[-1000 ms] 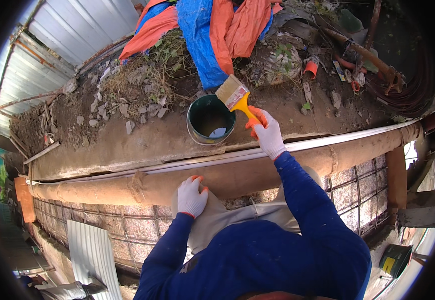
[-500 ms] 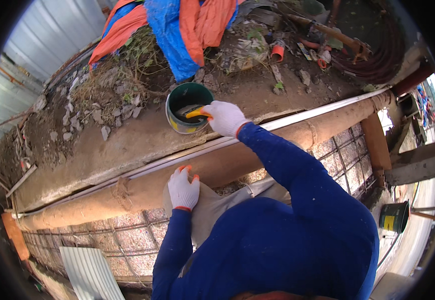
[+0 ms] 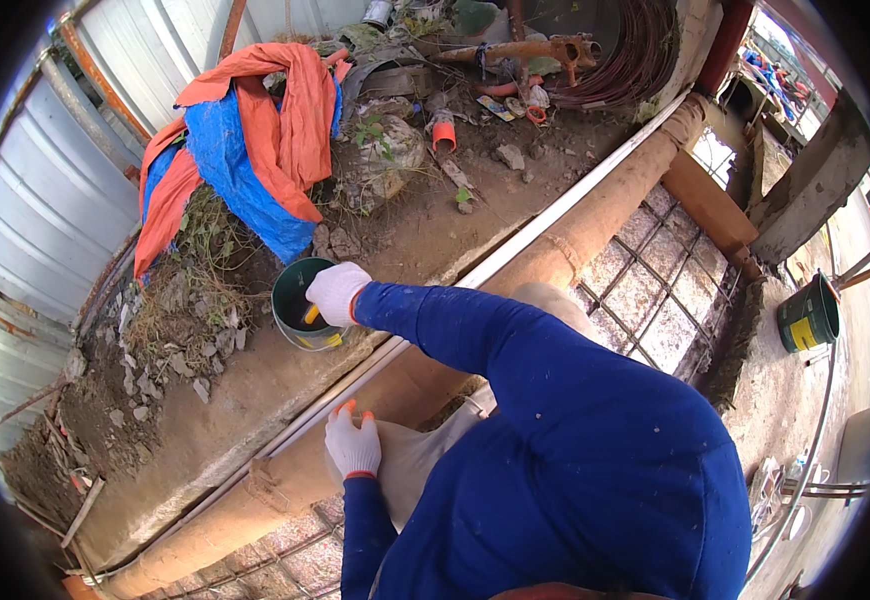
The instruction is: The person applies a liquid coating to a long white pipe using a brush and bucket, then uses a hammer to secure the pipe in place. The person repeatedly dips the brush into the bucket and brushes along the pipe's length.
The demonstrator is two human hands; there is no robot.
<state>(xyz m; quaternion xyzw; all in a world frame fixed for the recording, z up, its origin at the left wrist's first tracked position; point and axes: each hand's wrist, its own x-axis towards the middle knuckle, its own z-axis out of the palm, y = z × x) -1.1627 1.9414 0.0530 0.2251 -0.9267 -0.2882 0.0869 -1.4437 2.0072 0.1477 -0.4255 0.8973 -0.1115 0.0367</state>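
My right hand (image 3: 336, 294), in a white knit glove, reaches over a green bucket (image 3: 281, 300) and grips a yellow-handled tool (image 3: 311, 314). The tool's head is down inside the bucket and cannot be made out. The bucket stands on the earth ledge beside a thin white pipe (image 3: 555, 208). My left hand (image 3: 353, 442), gloved white with orange fingertips, rests by my knee at a thick brown wrapped pipe (image 3: 415, 382). Its fingers are spread, with nothing seen in them.
Steel bar mesh (image 3: 645, 275) lies below the brown pipe. An orange and blue tarp (image 3: 245, 150) covers rubble beyond the bucket. Corrugated sheets (image 3: 45, 220) stand at left. Another green bucket (image 3: 810, 312) is at right, and coiled rods (image 3: 635, 60) lie at the back.
The view has turned, so the bucket and tarp appear farther left and lower. My right hand has gone lower into the bucket with the yellow-handled tool. My left hand stays by my knee.
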